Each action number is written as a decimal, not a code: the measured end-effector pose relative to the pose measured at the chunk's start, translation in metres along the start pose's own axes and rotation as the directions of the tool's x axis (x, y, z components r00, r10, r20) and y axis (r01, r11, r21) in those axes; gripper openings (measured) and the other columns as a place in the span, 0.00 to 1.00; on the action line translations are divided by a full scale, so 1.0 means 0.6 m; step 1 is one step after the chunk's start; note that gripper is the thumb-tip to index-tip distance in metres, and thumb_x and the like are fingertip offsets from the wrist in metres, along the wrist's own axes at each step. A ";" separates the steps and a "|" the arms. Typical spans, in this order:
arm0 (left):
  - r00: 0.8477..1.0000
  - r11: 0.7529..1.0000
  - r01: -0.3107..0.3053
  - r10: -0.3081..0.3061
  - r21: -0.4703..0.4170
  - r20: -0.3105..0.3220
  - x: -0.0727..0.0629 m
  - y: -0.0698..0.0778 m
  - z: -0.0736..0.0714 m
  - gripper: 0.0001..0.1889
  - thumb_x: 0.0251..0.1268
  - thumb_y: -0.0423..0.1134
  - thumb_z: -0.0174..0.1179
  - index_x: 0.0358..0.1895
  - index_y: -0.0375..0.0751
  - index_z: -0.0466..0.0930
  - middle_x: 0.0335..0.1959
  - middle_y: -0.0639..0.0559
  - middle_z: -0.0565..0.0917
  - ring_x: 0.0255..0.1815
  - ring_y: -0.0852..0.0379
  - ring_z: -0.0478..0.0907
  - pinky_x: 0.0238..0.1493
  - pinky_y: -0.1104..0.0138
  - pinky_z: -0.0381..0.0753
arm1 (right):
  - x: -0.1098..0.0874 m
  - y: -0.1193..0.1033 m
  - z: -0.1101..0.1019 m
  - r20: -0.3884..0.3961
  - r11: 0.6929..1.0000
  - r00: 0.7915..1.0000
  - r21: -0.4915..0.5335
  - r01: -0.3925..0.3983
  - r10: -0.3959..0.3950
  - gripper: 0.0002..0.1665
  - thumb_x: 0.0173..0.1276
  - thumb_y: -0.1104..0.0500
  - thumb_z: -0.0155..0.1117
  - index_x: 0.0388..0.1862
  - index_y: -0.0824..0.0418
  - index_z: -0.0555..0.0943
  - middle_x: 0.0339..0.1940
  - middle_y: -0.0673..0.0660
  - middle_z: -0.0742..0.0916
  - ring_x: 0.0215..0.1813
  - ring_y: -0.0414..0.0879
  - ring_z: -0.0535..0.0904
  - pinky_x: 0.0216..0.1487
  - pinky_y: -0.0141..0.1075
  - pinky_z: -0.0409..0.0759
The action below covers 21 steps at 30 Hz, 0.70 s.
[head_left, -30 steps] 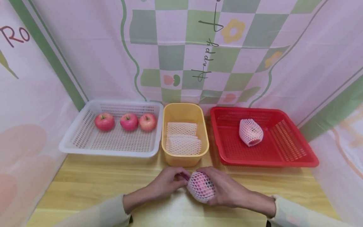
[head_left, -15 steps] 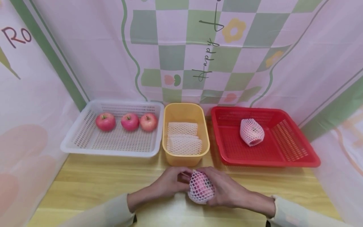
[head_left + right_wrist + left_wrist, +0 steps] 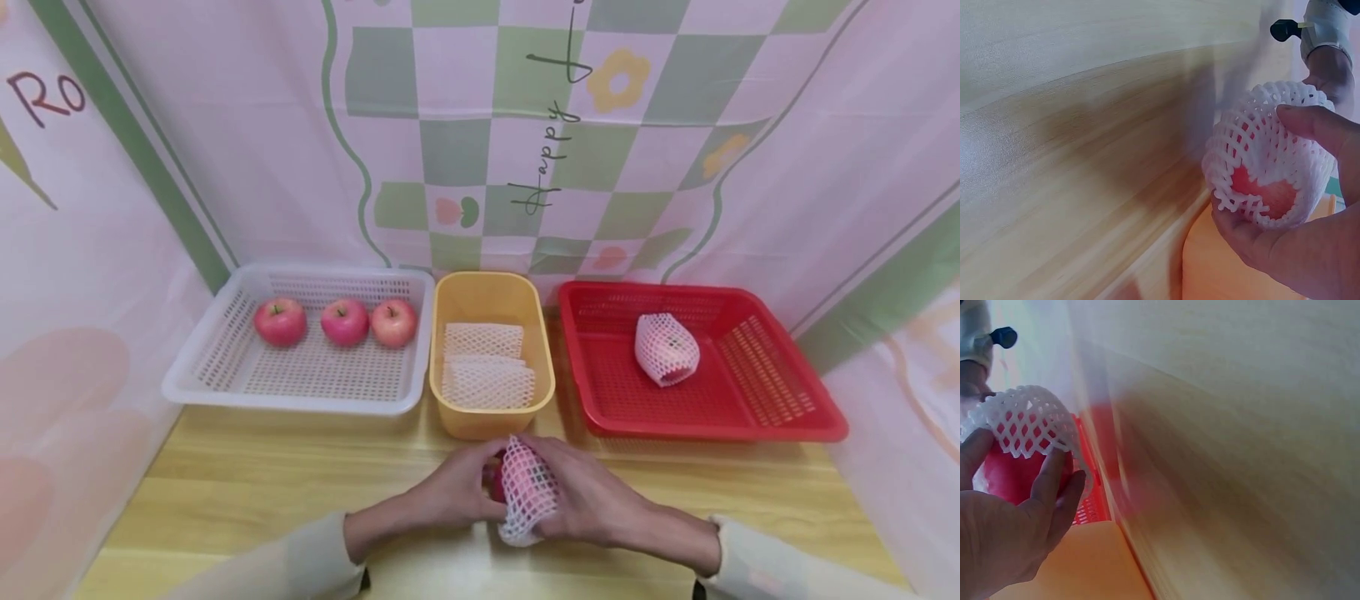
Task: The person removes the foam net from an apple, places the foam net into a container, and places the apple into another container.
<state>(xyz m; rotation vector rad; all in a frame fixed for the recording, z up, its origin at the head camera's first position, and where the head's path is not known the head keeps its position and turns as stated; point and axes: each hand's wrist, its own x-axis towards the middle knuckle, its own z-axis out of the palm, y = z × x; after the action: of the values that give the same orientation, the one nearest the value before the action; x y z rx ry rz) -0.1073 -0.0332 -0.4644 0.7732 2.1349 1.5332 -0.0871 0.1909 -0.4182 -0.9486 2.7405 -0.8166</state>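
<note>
A red apple (image 3: 1013, 477) sits partly inside a white foam net sleeve (image 3: 527, 483), held between both hands over the near part of the table. My right hand (image 3: 592, 492) grips the sleeved apple from the right, thumb and fingers around the net. From the left, my left hand (image 3: 457, 487) holds the apple's bare side, fingertips at the net's edge. In the left wrist view the thumb and fingers (image 3: 1052, 472) touch that edge, with bare red skin below it. The right wrist view shows the sleeve's other end open, with red skin inside.
Behind the hands stands a yellow bin (image 3: 442, 417) with folded foam nets (image 3: 487, 387). On the left, a white basket (image 3: 292, 407) holds three bare apples (image 3: 345, 322). A red basket (image 3: 712, 429) on the right holds one netted apple (image 3: 666, 350). A printed curtain hangs behind.
My left hand has moved slightly right and now holds the apple's side instead of the net's end. The netted apple has turned, showing bare red skin on the left.
</note>
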 end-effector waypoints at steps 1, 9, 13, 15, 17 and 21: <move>1.000 1.000 -0.014 0.014 0.027 0.000 0.001 0.000 0.001 0.44 0.47 0.22 0.77 0.73 0.37 0.71 0.65 0.44 0.83 0.65 0.55 0.80 0.68 0.68 0.77 | 0.000 -0.001 0.000 0.003 1.000 1.000 0.007 -0.004 0.004 0.61 0.41 0.57 0.88 0.76 0.66 0.71 0.62 0.56 0.86 0.60 0.48 0.82 0.61 0.49 0.85; 1.000 0.995 -0.028 0.029 0.093 -0.003 0.002 -0.004 -0.001 0.47 0.45 0.26 0.79 0.74 0.44 0.71 0.63 0.51 0.83 0.63 0.62 0.77 0.71 0.66 0.74 | 0.001 -0.001 -0.003 0.019 0.999 1.000 0.046 0.023 -0.024 0.60 0.45 0.60 0.87 0.77 0.69 0.69 0.61 0.57 0.86 0.57 0.46 0.83 0.56 0.42 0.86; 0.999 0.998 -0.035 0.036 0.056 -0.010 -0.001 -0.008 -0.006 0.47 0.46 0.28 0.79 0.75 0.46 0.70 0.64 0.52 0.82 0.64 0.61 0.77 0.72 0.64 0.73 | 0.003 0.003 -0.009 0.009 0.998 0.998 0.023 0.063 -0.063 0.60 0.46 0.60 0.88 0.77 0.69 0.69 0.58 0.56 0.88 0.53 0.42 0.84 0.51 0.38 0.87; 0.999 0.998 -0.042 0.042 0.051 -0.013 -0.002 -0.009 -0.007 0.46 0.46 0.29 0.78 0.75 0.46 0.70 0.63 0.52 0.82 0.63 0.61 0.78 0.72 0.64 0.74 | 0.003 0.004 -0.012 0.012 0.998 0.998 0.014 0.066 -0.066 0.59 0.48 0.57 0.89 0.77 0.68 0.69 0.57 0.56 0.89 0.52 0.41 0.84 0.50 0.37 0.87; 0.999 0.997 -0.043 0.044 0.058 -0.019 -0.003 -0.008 -0.009 0.45 0.46 0.30 0.79 0.74 0.46 0.72 0.62 0.53 0.83 0.62 0.61 0.78 0.72 0.64 0.74 | 0.003 0.004 -0.014 0.017 0.998 0.997 0.007 0.069 -0.069 0.59 0.50 0.55 0.89 0.78 0.69 0.69 0.57 0.57 0.89 0.52 0.42 0.85 0.49 0.37 0.87; 0.999 0.996 -0.021 0.024 0.083 -0.034 -0.005 -0.006 -0.011 0.45 0.46 0.32 0.79 0.74 0.44 0.72 0.64 0.52 0.82 0.64 0.60 0.77 0.72 0.63 0.74 | 0.001 0.005 -0.016 0.010 0.998 0.998 0.007 0.066 -0.066 0.57 0.54 0.52 0.88 0.78 0.68 0.70 0.54 0.56 0.91 0.50 0.39 0.86 0.46 0.35 0.87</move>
<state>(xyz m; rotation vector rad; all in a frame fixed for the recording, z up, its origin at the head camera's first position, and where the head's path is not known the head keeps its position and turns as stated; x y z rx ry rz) -0.1095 -0.0407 -0.4657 0.8069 2.2347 1.4875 -0.0921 0.1969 -0.4118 -1.0436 2.7096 -0.8288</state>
